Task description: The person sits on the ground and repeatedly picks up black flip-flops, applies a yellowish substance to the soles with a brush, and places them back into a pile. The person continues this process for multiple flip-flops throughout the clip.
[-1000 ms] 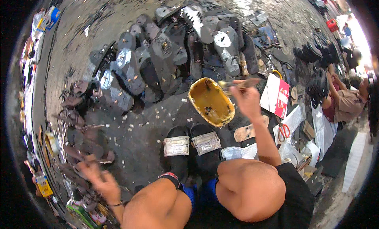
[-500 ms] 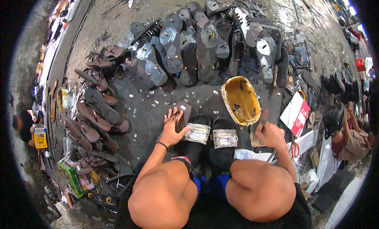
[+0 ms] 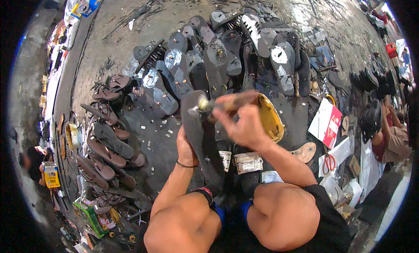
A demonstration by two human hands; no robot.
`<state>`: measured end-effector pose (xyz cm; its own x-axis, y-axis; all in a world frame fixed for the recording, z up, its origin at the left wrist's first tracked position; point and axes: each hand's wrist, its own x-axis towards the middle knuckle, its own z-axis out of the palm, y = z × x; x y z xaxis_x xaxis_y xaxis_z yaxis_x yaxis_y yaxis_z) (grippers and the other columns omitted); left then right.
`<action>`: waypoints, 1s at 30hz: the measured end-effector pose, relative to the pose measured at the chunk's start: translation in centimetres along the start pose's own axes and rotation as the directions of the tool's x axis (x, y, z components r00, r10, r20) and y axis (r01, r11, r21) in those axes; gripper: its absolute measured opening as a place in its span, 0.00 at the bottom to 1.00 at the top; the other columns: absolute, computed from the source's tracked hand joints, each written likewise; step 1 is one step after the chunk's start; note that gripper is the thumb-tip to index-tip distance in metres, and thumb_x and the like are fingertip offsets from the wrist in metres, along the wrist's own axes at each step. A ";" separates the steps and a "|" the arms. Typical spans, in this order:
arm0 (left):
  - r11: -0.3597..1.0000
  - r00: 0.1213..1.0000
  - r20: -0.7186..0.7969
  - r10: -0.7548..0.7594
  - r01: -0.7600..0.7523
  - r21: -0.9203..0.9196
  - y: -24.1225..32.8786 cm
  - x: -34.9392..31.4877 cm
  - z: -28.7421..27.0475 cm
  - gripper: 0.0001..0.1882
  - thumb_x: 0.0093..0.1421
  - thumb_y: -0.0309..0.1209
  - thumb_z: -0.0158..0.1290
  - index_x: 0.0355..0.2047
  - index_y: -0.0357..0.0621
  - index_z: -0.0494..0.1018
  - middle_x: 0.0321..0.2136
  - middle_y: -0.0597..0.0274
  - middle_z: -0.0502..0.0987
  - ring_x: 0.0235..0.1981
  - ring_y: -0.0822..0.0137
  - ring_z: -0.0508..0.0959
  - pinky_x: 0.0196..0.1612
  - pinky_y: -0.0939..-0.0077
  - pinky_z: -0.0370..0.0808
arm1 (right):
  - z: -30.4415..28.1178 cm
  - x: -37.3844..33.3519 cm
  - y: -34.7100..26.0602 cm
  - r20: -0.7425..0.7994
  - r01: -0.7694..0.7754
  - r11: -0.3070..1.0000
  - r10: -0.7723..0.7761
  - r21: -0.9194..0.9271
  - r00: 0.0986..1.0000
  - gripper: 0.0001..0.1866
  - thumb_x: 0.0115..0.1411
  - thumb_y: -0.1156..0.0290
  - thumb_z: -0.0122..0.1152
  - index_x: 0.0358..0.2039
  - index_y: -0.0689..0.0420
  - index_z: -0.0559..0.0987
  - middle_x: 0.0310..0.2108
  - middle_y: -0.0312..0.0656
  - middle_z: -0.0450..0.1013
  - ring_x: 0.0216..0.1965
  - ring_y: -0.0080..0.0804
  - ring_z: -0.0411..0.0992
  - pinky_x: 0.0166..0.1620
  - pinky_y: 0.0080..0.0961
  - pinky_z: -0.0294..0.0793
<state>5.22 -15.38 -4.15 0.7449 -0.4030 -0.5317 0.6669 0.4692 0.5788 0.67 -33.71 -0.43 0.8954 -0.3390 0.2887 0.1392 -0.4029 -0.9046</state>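
My left hand (image 3: pixel 187 151) is wrapped round the side of a long dark shoe sole (image 3: pixel 193 130), holding it up off the floor and tilted. Above it, my right hand (image 3: pixel 246 128) grips a short brown-handled tool (image 3: pixel 227 102), smeared by motion. The tool's pale rounded end overlaps the top of the sole; its kind and any contact I cannot make out. Just behind the right hand stands a yellow-rimmed tub (image 3: pixel 276 122), partly hidden by that hand. Below the hands, a dark sandal with a pale wrapped strap (image 3: pixel 248 162) lies before my knees, its neighbour partly covered by the sole.
Soles and sandals (image 3: pixel 216 63) lie in an arc at the far side. Brown sandals (image 3: pixel 107 150) are heaped at the left. To the right are a tan sole-shaped piece (image 3: pixel 305 152), a red-and-white card (image 3: pixel 325 124) and red-handled scissors (image 3: pixel 328 163). Another person (image 3: pixel 390 137) sits at far right.
My left hand has lifted the dark sole from the floor and turned it up. My right hand has swung left from beside the tub to the top of the sole.
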 end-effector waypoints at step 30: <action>0.998 0.998 0.054 -0.010 0.013 -0.054 2.9 0.1 2.8 0.35 0.66 0.65 0.42 0.49 0.45 0.74 0.38 0.62 0.79 0.37 0.67 0.80 0.42 0.70 0.79 | 2.0 -2.1 -2.9 0.073 -0.126 0.976 0.115 0.178 0.991 0.12 0.60 0.68 0.69 0.39 0.64 0.81 0.35 0.44 0.80 0.30 0.26 0.78 0.35 0.25 0.76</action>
<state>7.25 -16.28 -0.76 0.7379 -0.4496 -0.5033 0.6748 0.5059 0.5374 -0.80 -30.14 0.91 0.9337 -0.3204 0.1595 0.0982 -0.1992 -0.9750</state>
